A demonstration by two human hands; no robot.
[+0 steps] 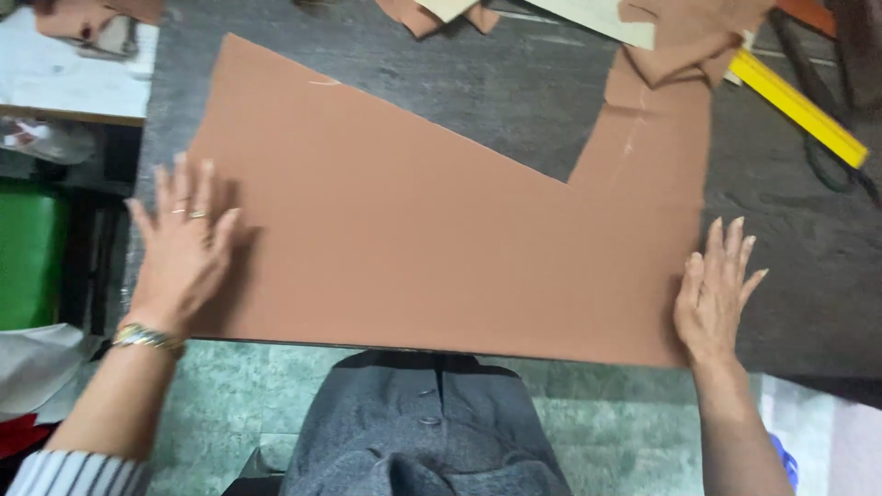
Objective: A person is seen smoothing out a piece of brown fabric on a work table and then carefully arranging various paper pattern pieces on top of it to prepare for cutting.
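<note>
Under both of my palms lies the large flat sheet of brown fabric point(413, 239), cut in a rough L shape and spread on the dark grey worktable point(514, 92). Its long axis runs from my left to my right, parallel to the near table edge, with the near straight edge sitting just at that edge in front of my body. A narrower arm of the sheet reaches away from me on the right side, up towards a heap of brown fabric offcuts point(689, 37) at the far edge.

My left hand point(184, 248) rests flat on the left end of the sheet, fingers spread apart and pointing away from me, pinching nothing; a ring and a wristwatch show on it. My right hand point(717, 294) lies at the right end, fingers straight and close together, its inner side touching the sheet's right edge while most of the palm sits on bare table. So the sheet stretches between the two hands, lying to the right of my left fingers and to the left of my right fingers. Neither hand is nearer its middle, though the left is further onto it.

A long yellow ruler point(799, 106) lies slantwise beyond my right hand, well apart from it.
</note>
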